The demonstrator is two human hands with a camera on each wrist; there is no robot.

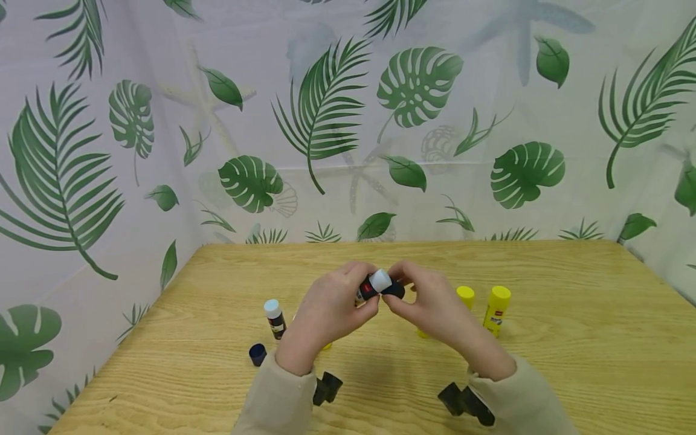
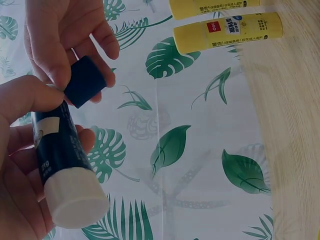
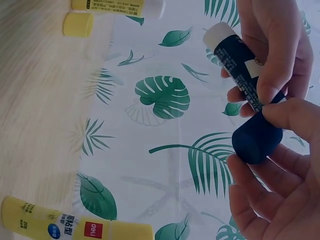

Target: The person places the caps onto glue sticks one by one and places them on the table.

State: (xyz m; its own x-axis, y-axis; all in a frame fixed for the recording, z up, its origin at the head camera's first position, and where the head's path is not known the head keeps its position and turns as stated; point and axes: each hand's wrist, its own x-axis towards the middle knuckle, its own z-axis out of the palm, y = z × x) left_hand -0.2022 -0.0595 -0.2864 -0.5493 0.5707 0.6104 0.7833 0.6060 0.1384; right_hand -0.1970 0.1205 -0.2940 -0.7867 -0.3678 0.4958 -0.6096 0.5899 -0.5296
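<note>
My left hand (image 1: 331, 308) grips a dark blue glue stick (image 2: 70, 160) with a white end, raised above the table. In the left wrist view, that white end points downward, toward the camera. Close by, my right hand (image 1: 435, 302) pinches a dark blue cap (image 3: 255, 137) between thumb and fingers. The cap is off the white end; in the right wrist view it overlaps the stick's opposite, dark end at an angle. Both hands meet near the middle of the head view, thumbs almost together.
Left of my left forearm stands another dark glue stick (image 1: 275, 320) with a white top, its dark cap (image 1: 258, 354) nearby. Yellow glue sticks (image 1: 497, 311) stand beyond my right forearm. A yellow cap (image 3: 77, 25) sits beside a white-ended yellow glue stick (image 3: 115, 6). Leaf-patterned cloth backs the wooden table (image 1: 571, 302).
</note>
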